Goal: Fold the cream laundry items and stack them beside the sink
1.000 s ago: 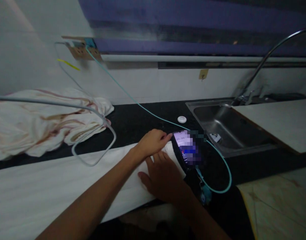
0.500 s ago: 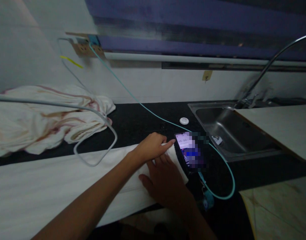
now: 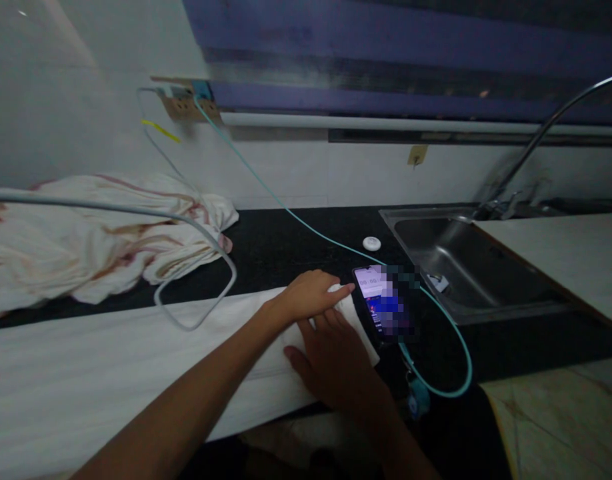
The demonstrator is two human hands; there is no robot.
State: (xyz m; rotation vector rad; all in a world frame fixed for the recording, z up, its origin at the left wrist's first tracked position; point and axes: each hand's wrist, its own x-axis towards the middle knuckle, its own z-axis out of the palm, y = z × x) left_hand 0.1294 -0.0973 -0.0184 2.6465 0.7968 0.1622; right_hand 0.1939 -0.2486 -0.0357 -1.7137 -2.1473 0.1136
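A long strip of white cloth (image 3: 136,360) lies along the dark counter, its right end folded or rolled over. My left hand (image 3: 313,295) rests palm down on that end at the far edge, thumb stretched to the right. Its other fingers show only in part. Closer to me, my right hand (image 3: 336,350) lies on the same end, fingers extended against the fold and thumb spread to the left on the cloth. Just right of the cloth is a phone (image 3: 371,283) with a lit, partly blurred screen showing digits.
A teal cable (image 3: 306,223) runs from the wall outlet (image 3: 183,107) and loops past the phone. A grey cord (image 3: 233,273) curls above the cloth. Stained, crumpled fabric (image 3: 111,233) lies at back left. A white disc (image 3: 371,244) sits near the steel sink (image 3: 436,237).
The camera view has shifted slightly, so the scene sits a little further right. Both hands stay on the folded cloth end with almost the same pose.
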